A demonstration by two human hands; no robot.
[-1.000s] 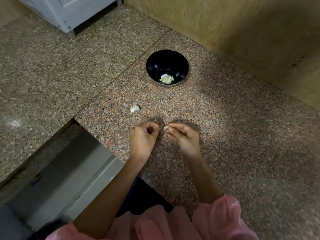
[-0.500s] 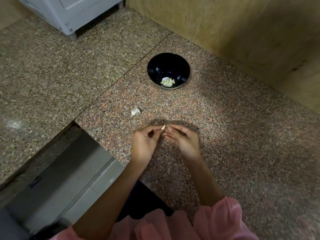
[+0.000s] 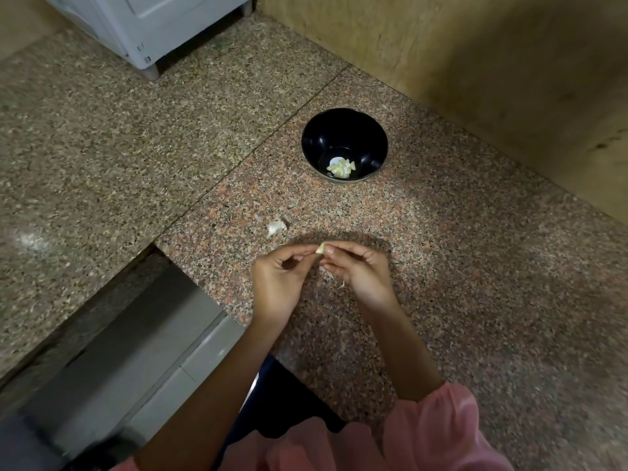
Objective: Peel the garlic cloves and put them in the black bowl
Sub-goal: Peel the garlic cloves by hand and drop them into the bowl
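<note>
- Compared with a second ago, the left hand (image 3: 278, 280) has closed the gap and its thumb and forefinger now meet the garlic clove (image 3: 320, 248). Back then only the right hand (image 3: 360, 273) had it. The bowl also sits a bit lower in view.
- Grip: both hands pinch the same clove between thumb and fingertips, just above the granite counter (image 3: 475, 266), with the other fingers curled in.
- The black bowl (image 3: 339, 130) is well past the hands, near the yellowish wall (image 3: 475, 62), with a few peeled cloves (image 3: 341, 167) at its bottom.
- Room-wise, there's bare granite between the hands and the bowl, and lots more off to the right.
- A whitish garlic piece (image 3: 276, 228) lies just beyond the left hand. It could be an unpeeled clove or just skin, can't tell.
- Edges: the counter corner (image 3: 157, 243) cuts in just left of the left wrist and drops to a grey lower surface (image 3: 136, 351). A seam (image 3: 272, 130) runs diagonally left of the bowl.
- Some pale skin scraps (image 3: 334, 278) peek out under the right hand, mostly covered by it.
- How much skin is left on the held clove is hidden by the fingertips.
- A white appliance (image 3: 153, 25) is cut off at the top left, and the pink sleeves (image 3: 435, 436) run off the bottom.
</note>
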